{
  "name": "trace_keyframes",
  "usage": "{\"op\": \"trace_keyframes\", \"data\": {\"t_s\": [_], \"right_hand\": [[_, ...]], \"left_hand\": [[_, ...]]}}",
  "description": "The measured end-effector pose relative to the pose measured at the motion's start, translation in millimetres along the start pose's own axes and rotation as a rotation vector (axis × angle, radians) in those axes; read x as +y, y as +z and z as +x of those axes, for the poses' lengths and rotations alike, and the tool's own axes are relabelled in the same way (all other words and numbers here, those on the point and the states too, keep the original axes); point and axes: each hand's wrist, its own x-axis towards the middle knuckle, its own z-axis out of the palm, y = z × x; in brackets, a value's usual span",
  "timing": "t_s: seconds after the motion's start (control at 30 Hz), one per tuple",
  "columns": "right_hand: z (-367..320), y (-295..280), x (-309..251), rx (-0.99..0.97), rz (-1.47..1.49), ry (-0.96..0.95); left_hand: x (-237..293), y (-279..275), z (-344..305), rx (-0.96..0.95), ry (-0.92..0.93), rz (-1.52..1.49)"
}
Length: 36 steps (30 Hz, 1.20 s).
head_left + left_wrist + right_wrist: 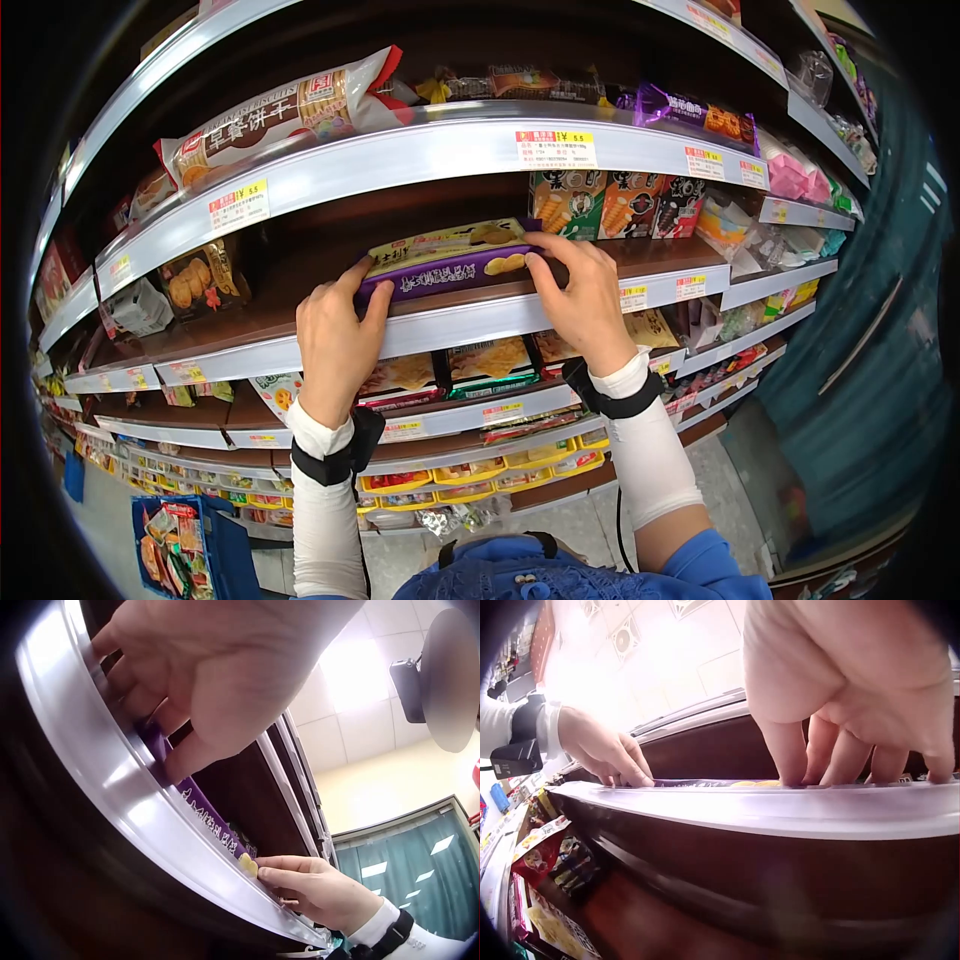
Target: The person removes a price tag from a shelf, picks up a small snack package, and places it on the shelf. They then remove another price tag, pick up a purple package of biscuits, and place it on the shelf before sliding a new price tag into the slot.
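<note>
A purple and yellow biscuit package [445, 262] lies on the middle shelf, close behind its white front edge. My left hand [340, 335] grips its left end, thumb on the front face and fingers at the end. At the right end my right hand [585, 300] pinches it between thumb and fingers. In the left wrist view the purple side of the package [206, 817] shows between my left hand [202, 675] and my right hand [319, 889]. The right wrist view shows both hands, left [600, 746] and right [855, 697], with fingers reaching behind the shelf edge.
Green, orange and black boxes [630, 205] stand right of the package. A long biscuit pack [280, 115] lies on the shelf above. Bags and boxes [490, 365] fill the shelf below. A blue basket [215, 535] with packets is on the floor at lower left.
</note>
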Motion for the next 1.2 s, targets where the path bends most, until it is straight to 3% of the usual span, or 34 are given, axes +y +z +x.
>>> {"op": "trace_keyframes", "data": {"t_s": [0.2, 0.27, 0.33, 0.43, 0.6, 0.67, 1.2], "right_hand": [[-3.8, -18.3, -21.2, 0.082, 0.114, -0.013], [-12.0, -24.4, -24.2, 0.147, 0.276, 0.049], [-26.4, -33.4, -20.9, 0.073, 0.332, 0.128], [-44.1, -41.6, -23.3, 0.099, 0.699, 0.288], [-65.8, -59.1, -22.4, 0.116, 0.797, 0.462], [-67.6, -61.6, -25.4, 0.182, 0.962, 0.540], [-55.3, -74.3, -3.0, 0.290, 1.032, 0.612]], "left_hand": [[3.9, -15.3, -5.8, 0.104, 0.113, -0.016], [9.9, -16.4, -9.8, 0.130, 0.177, -0.075], [15.5, -15.8, -15.4, 0.099, 0.187, -0.107], [21.9, -10.9, -22.0, 0.063, 0.224, -0.138], [33.2, -3.3, -22.6, 0.031, 0.303, -0.160], [38.3, 0.9, -21.3, 0.027, 0.324, -0.170], [76.2, 25.8, -18.3, 0.055, 0.414, -0.159]]}}
